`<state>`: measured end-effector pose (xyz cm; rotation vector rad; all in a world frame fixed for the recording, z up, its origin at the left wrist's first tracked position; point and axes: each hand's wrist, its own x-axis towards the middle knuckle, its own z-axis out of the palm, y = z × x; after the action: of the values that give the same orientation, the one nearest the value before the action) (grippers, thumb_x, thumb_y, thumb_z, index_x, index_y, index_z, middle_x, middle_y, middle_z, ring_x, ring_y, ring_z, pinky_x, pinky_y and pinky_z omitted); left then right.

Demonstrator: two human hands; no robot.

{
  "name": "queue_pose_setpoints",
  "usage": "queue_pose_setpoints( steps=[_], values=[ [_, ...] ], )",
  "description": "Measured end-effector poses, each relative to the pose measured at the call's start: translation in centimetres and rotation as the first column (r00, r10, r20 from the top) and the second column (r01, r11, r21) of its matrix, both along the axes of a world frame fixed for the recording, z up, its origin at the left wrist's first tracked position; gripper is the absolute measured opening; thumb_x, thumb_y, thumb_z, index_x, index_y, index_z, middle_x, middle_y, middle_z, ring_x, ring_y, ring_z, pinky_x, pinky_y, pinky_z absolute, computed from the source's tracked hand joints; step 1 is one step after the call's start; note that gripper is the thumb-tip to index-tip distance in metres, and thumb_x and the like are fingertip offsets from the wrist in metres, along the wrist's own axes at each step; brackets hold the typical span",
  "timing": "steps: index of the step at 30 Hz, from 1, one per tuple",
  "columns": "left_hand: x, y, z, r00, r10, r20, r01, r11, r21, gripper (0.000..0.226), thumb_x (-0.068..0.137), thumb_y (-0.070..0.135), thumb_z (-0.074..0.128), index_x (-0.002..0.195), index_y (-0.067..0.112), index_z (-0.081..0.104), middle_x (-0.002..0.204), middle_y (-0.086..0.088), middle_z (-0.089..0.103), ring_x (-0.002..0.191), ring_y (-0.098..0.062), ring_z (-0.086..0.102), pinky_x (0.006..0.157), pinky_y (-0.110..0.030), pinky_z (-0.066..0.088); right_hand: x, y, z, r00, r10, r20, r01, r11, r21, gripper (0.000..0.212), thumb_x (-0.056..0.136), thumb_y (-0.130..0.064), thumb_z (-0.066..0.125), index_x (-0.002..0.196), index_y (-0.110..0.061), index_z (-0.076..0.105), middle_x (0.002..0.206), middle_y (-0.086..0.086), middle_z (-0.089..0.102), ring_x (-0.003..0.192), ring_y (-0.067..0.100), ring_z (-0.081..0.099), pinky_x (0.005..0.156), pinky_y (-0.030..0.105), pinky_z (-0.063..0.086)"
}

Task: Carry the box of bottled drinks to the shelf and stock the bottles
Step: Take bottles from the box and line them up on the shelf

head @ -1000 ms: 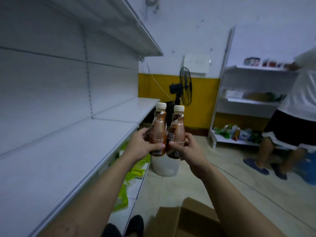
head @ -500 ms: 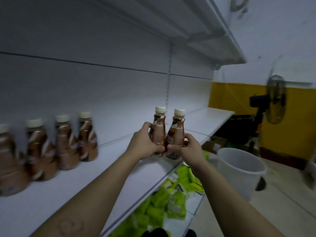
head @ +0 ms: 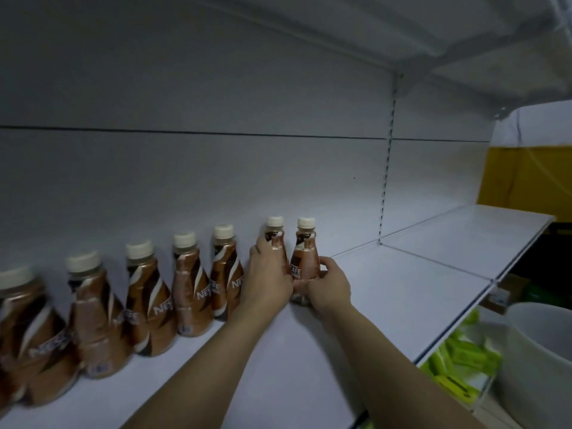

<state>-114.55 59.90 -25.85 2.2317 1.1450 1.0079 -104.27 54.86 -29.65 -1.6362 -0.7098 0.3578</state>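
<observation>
Setting two more bottles at the end of the row.

My left hand (head: 267,283) wraps the left bottle (head: 276,243) and my right hand (head: 328,284) cups the base of the right bottle (head: 305,261) — fingers curled snug around each. Both look down on the white shelf (head: 402,292), just beside the row of bottles (head: 192,283) along the back panel. I should keep them upright and release gently — a bump could topple the neighbours.
</observation>
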Motion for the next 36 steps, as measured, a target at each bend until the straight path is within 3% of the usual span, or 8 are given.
queue_pose_setpoints(
  steps=[4,7,12,17,20,25,33,36],
  values=[
    [-0.2,0.8,3.3,1.000,0.007,-0.014,-0.005,0.997,0.083,0.095,0.079,0.012,0.072,0.149,0.022,0.009,0.142,-0.015,0.036,0.121,-0.032,0.048,0.086,-0.036,0.045,-0.7,2.0,-0.2,0.999,-0.018,0.038,0.019,0.999,-0.026,0.058,0.061,-0.014,0.082,0.111,-0.026,0.057,0.101,-0.001,0.069,0.092,0.022,0.066,0.085,0.040,0.054],
    [-0.5,1.8,5.3,0.989,0.049,-0.138,-0.018,0.977,0.213,0.067,0.084,0.016,0.067,0.139,0.012,0.030,0.122,-0.018,0.048,0.103,-0.034,0.056,0.070,-0.033,0.041,-1.0,2.8,-0.5,0.995,-0.046,0.084,0.049,0.998,-0.029,0.059,0.064,-0.018,0.081,0.117,-0.027,0.057,0.107,-0.002,0.068,0.092,0.019,0.063,0.080,0.030,0.048],
    [-0.3,2.8,6.8,0.942,0.185,-0.281,-0.054,0.908,0.416,0.024,0.088,0.021,0.060,0.108,0.007,0.057,0.106,-0.017,0.057,0.093,-0.035,0.057,0.067,-0.036,0.040,-0.9,2.8,-1.2,0.977,-0.005,0.215,0.013,0.999,-0.034,0.064,0.074,-0.024,0.078,0.132,-0.028,0.051,0.115,-0.003,0.068,0.104,0.020,0.062,0.094,0.036,0.048],
    [-0.5,4.5,7.7,0.890,0.316,-0.327,-0.100,0.838,0.537,0.023,0.081,0.025,0.068,0.102,0.017,0.065,0.101,-0.011,0.066,0.093,-0.031,0.060,0.077,-0.034,0.039,-0.9,3.3,-1.2,0.970,0.120,0.213,-0.103,0.990,-0.093,0.082,0.089,-0.028,0.066,0.154,-0.029,0.016,0.133,0.002,0.058,0.118,0.021,0.056,0.091,0.021,0.037],
    [-0.9,5.4,7.8,0.912,0.287,-0.294,-0.098,0.847,0.523,0.024,0.079,0.025,0.072,0.101,0.020,0.066,0.102,-0.008,0.066,0.092,-0.030,0.060,0.077,-0.034,0.042,-1.2,3.5,-1.2,0.958,0.197,0.206,-0.161,0.970,-0.181,0.095,0.089,-0.026,0.060,0.153,-0.029,-0.010,0.137,0.007,0.055,0.121,0.029,0.053,0.089,0.028,0.034],
    [-1.4,5.4,7.9,0.921,0.266,-0.286,-0.076,0.841,0.536,0.026,0.078,0.026,0.074,0.103,0.022,0.066,0.101,-0.006,0.067,0.090,-0.027,0.061,0.075,-0.033,0.039,-1.2,3.2,-1.0,0.939,0.284,0.195,-0.237,0.944,-0.231,0.107,0.085,-0.031,0.063,0.149,-0.026,-0.023,0.144,0.007,0.049,0.126,0.030,0.050,0.095,0.032,0.033],
    [-4.7,3.0,6.9,0.947,0.186,-0.264,0.022,0.779,0.627,0.043,0.080,0.034,0.068,0.119,0.018,0.061,0.113,-0.009,0.063,0.102,-0.028,0.055,0.087,-0.038,0.039,-2.7,0.6,0.0,0.957,0.163,0.238,-0.115,0.972,-0.203,0.108,0.081,-0.043,0.070,0.153,-0.016,-0.005,0.161,0.007,0.015,0.146,0.025,0.019,0.118,0.043,0.022],
    [-7.4,1.6,7.6,0.943,0.196,-0.271,0.036,0.747,0.664,0.047,0.080,0.036,0.068,0.123,0.020,0.059,0.120,-0.006,0.061,0.109,-0.027,0.053,0.094,-0.037,0.037,-4.4,-1.1,1.2,0.939,0.136,0.315,-0.087,0.983,-0.164,0.091,0.082,-0.042,0.068,0.152,-0.016,0.016,0.158,0.007,0.025,0.145,0.026,0.023,0.116,0.045,0.025]
  ],
)
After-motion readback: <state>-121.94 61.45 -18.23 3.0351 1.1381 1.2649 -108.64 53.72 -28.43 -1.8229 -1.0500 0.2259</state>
